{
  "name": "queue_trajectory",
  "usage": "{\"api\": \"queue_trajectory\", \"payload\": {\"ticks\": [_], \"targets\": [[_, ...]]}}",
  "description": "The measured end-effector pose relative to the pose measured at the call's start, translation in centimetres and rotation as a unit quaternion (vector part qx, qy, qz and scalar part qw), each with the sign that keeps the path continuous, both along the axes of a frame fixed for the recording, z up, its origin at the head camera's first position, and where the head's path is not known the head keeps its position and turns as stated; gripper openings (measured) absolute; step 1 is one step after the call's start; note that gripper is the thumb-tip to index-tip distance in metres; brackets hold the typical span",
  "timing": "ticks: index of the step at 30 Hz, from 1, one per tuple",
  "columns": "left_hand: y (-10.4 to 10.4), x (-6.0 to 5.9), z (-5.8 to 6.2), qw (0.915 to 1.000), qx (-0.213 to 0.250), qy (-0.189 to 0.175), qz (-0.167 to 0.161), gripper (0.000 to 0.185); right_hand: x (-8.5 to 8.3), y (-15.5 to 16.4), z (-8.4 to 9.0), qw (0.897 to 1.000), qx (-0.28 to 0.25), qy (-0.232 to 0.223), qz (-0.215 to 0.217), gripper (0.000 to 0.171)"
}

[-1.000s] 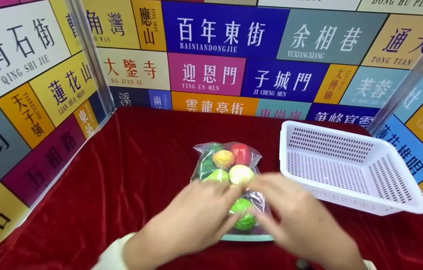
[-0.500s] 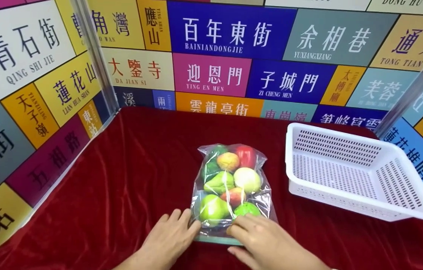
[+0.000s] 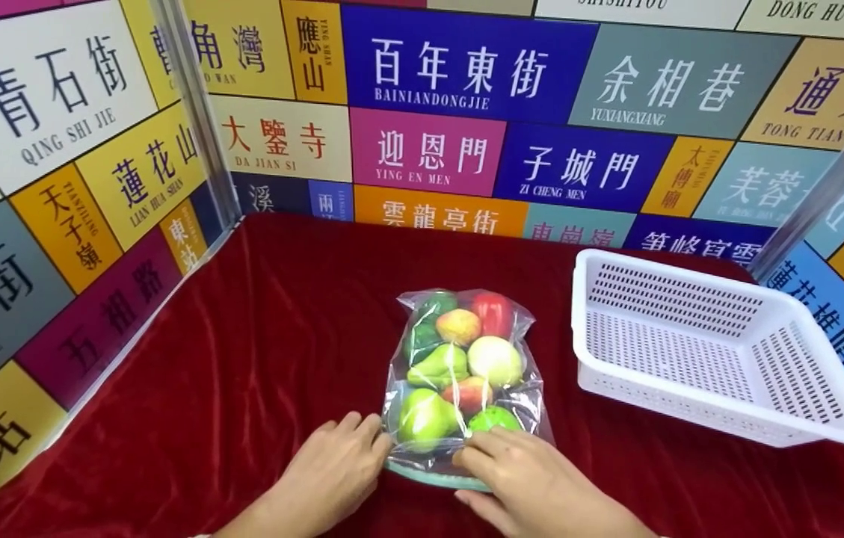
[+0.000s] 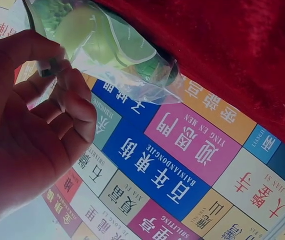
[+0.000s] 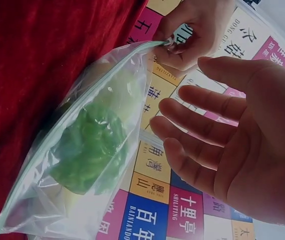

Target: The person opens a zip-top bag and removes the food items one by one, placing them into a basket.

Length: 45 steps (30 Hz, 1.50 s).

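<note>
A clear zip-top bag [image 3: 535,407] lies flat with its green zip strip [image 3: 433,477] along the near edge. Inside it are several fruits and vegetables, among them a green pear [image 3: 422,420], a red bell pepper [image 3: 493,314] and a bright green leafy ball [image 3: 493,420]. At the bag's near left corner my left hand [image 3: 336,463] pinches the end of the zip strip between thumb and index finger, as the right wrist view shows. My right hand [image 3: 522,478] is over the near right part of the bag. In the right wrist view its fingers [image 5: 202,117] are spread and loosely bent, holding nothing.
To the right of the bag stands a white perforated plastic basket [image 3: 691,366]. A dark red velvet cloth [image 3: 279,321] covers the table. Panels printed with street names [image 3: 429,153] rise at the back and sides, with clear posts [image 3: 201,112] at the corners.
Both hands have drawn back from above the bag to its near edge and moved apart. Since half a second ago the strip's left part has curved upward at the left hand.
</note>
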<state>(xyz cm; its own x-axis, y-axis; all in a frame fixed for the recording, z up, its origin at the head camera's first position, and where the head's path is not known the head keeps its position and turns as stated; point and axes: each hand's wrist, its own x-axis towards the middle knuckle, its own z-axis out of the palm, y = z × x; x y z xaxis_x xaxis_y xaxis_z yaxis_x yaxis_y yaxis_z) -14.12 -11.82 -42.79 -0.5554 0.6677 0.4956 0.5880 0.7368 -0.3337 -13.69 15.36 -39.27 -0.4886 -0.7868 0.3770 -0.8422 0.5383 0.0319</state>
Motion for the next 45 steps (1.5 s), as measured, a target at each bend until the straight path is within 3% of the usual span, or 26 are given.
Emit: {"api": "queue_trajectory", "payload": {"ticks": [5, 11, 19, 26, 35, 45], "targets": [[0.0, -0.7, 1.1, 0.9987, 0.024, -0.026, -0.036, 0.017, -0.1, 0.0, 0.6, 1.0, -0.013, 0.019, -0.006, 0.025], [0.5, -2.3, 4.2, 0.9916, 0.041, -0.093, -0.08, 0.019, -0.7, -0.9, 3.2, 0.998, -0.045, 0.052, -0.002, 0.026], [2.1, -4.7, 8.1, 0.9688, 0.077, -0.214, -0.098, 0.009, -1.5, -2.4, 6.1, 0.995, -0.072, 0.033, -0.052, 0.026], [3.5, -5.9, 10.1, 0.9433, 0.096, -0.293, -0.122, 0.014, -2.5, -2.7, 6.6, 0.988, -0.107, 0.038, -0.1, 0.023], [4.4, -6.5, 10.5, 0.9437, 0.137, -0.284, -0.1, 0.013, -3.7, -2.5, 6.2, 0.985, -0.134, 0.051, -0.092, 0.01], [4.4, -7.0, 10.5, 0.9338, 0.185, -0.285, -0.114, 0.021, -4.0, -2.1, 5.9, 0.988, -0.123, 0.041, -0.081, 0.013]]}}
